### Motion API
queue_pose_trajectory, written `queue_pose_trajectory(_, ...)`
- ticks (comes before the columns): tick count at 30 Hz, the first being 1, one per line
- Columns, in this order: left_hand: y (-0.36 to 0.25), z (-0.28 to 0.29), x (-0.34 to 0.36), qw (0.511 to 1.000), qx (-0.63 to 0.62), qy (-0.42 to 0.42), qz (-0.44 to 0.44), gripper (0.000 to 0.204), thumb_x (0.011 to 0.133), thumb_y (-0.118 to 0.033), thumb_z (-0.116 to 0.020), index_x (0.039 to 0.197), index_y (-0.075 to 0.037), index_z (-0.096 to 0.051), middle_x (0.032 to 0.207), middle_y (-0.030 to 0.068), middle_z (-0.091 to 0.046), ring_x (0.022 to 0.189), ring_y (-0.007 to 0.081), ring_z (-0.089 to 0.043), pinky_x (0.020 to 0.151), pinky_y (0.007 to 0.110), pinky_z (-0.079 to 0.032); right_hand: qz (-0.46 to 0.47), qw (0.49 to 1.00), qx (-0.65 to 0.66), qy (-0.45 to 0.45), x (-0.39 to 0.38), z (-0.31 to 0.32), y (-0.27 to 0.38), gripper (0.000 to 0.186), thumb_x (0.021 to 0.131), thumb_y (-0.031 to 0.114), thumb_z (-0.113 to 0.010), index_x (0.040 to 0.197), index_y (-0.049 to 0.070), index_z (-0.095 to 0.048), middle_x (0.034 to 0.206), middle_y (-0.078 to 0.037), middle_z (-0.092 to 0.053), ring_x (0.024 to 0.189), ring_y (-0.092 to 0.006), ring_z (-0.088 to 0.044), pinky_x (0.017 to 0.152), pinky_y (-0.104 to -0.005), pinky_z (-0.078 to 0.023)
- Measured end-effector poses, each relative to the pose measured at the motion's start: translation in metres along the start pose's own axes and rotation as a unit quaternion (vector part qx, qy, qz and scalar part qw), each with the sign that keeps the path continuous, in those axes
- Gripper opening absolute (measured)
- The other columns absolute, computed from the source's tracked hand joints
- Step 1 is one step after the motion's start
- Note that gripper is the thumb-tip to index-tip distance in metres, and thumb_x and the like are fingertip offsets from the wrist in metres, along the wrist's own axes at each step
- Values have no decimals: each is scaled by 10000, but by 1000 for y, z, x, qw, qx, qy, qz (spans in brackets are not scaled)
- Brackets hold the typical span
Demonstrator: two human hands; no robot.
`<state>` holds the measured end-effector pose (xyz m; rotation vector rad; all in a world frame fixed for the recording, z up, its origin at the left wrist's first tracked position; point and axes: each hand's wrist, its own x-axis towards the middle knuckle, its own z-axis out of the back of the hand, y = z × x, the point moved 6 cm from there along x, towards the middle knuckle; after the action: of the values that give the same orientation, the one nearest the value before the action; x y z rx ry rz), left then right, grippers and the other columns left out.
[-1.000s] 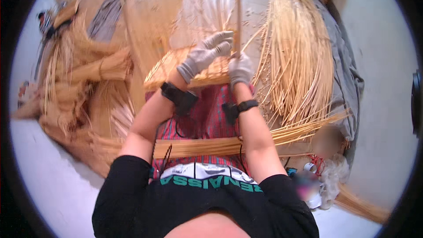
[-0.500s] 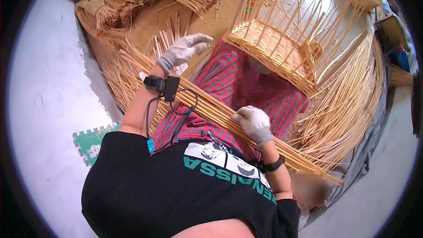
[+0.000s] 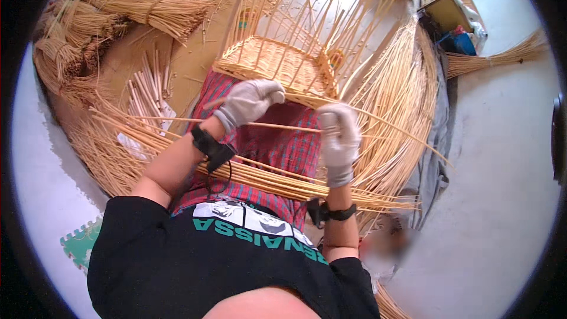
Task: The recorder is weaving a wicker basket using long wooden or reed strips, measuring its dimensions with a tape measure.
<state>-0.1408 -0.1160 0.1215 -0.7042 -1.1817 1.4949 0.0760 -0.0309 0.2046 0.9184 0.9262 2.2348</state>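
While the woven basket (image 3: 277, 64), pale, shallow and set with upright rods (image 3: 237, 10), sits at your knees in the head view, your right hand (image 3: 339, 136) is closed around a thin tan stick (image 3: 289, 126) crossing above the red checked cloth (image 3: 301, 156). Your left hand (image 3: 251, 103) is curled; its grip cannot be determined.

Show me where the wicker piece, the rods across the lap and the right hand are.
Wicker piece (image 3: 274, 64): head view, on its woven base.
Rods across the lap (image 3: 269, 178): head view, middle of the bundle.
Right hand (image 3: 339, 134): head view, middle of its glove.
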Motion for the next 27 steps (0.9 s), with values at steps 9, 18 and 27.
queue_pose_trajectory(9,-13,-56,-5,913,-255,308,82,372,1046,-389,-549,908,-64,-664,738,-35,-582,683,79,-520,640,260,-450,-67,929,355,79,14,-8,8,242,983,-66,-552,1205,28,-532,1083,-127,-705,1037,-189,-672,935,-321,-534)
queue_pose_trajectory(18,16,-43,21,981,-5,176,78,244,1021,-249,-560,943,-48,-673,856,49,-688,785,138,-617,786,303,-518,-122,929,342,-66,9,26,-63,106,980,-23,-600,1047,45,-556,1031,-138,-706,944,-201,-698,833,-334,-606)
queue_pose_trajectory(27,33,-15,21,933,-235,-183,202,251,1046,-220,-553,1215,-55,-638,1015,73,-713,682,103,-593,589,255,-504,-212,903,309,-211,-8,53,-149,130,968,84,-676,1044,65,-573,968,-104,-699,862,-189,-698,711,-334,-639)
